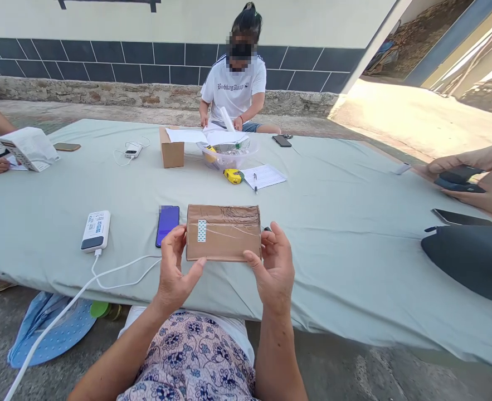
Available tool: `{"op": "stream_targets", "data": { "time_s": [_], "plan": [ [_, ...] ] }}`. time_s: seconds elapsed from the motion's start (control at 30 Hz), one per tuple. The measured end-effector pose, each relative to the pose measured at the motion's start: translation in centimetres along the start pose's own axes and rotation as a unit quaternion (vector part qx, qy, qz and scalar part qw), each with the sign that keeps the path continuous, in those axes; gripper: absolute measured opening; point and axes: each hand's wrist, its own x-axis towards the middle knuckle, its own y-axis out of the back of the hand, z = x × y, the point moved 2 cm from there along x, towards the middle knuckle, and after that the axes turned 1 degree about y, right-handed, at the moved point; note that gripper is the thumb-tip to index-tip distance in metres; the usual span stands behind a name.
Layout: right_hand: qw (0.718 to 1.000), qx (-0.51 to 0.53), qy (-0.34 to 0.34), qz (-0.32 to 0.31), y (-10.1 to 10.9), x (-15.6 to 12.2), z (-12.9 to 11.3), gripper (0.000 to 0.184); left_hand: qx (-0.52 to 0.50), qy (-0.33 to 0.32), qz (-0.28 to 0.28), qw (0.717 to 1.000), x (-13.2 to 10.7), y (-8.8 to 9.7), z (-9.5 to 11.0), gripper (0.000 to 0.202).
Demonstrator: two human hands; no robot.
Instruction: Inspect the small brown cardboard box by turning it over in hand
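Note:
A flat brown cardboard box [224, 234] is held up between my two hands, just above the near part of the table. My left hand [179, 267] grips its left end, thumb along the lower edge. The right end is gripped by my right hand [274, 264], with the thumb at the lower corner and the fingers curled behind. Dark scribbled lines run along the box's top strip, and a small patterned sticker is on its left part. Close to my left hand lies a phone [167, 224] with a blue screen. A small dark thing shows behind my right fingers.
A white power bank [96, 230] with a cable [74, 301] lies at left. Farther back are an open carton [172, 153], a clear plastic basin [229, 159], a yellow tape measure [233, 176] and a pen [256, 184] on paper. People sit across, left and right; a dark cap [471, 262] lies right.

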Motion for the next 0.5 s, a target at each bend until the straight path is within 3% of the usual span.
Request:
{"op": "stream_targets", "data": {
  "time_s": [0.13,0.23,0.33,0.43,0.5],
  "plan": [
    [0.998,0.041,-0.032,-0.032,0.7,0.9,0.9,0.065,0.083,-0.043,-0.036,0.995,0.2,0.3,0.3,0.074],
    [0.996,0.038,-0.058,-0.058,1.2,1.1,1.6,0.071,0.152,-0.101,-0.050,0.982,0.2,-0.1,0.8,0.071],
    [0.994,0.016,-0.082,-0.067,2.0,1.1,2.4,0.074,0.157,-0.132,-0.050,0.978,0.1,-0.5,1.0,0.069],
    [0.993,-0.046,-0.098,-0.053,2.7,1.2,2.6,0.073,0.137,-0.144,-0.062,0.978,0.1,-0.6,0.8,0.067],
    [0.988,-0.139,-0.062,-0.007,2.9,1.4,1.7,0.072,0.116,-0.138,-0.076,0.981,0.0,-0.6,0.5,0.072]
  ]
}}
